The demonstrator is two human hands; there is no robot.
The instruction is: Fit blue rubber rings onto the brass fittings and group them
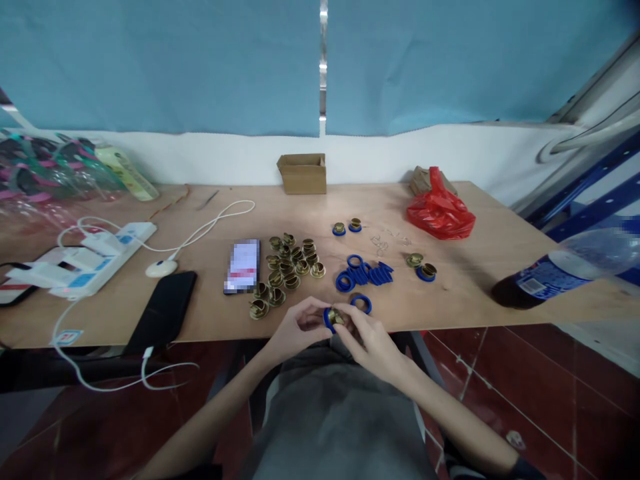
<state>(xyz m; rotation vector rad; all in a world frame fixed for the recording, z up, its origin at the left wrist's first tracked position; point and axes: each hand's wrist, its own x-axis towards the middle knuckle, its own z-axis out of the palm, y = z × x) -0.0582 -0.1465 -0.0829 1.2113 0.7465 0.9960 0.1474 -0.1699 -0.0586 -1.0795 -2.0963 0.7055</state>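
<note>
My left hand [296,328] and my right hand [367,339] meet at the table's front edge, fingers pinched together on one brass fitting with a blue ring [332,317] around it. Just beyond my hands lies a single blue ring [361,303]. Behind it sits a pile of blue rings [364,273]. A cluster of bare brass fittings [287,270] lies to the left of the pile. Brass fittings wearing blue rings rest farther back [347,227] and to the right [423,267].
A phone with a lit screen [242,266] and a dark phone [163,308] lie left of the fittings. A white power strip with cables [87,260] is at far left. A cardboard box [303,173], a red plastic bag [440,210] and a tipped soda bottle [560,267] stand around.
</note>
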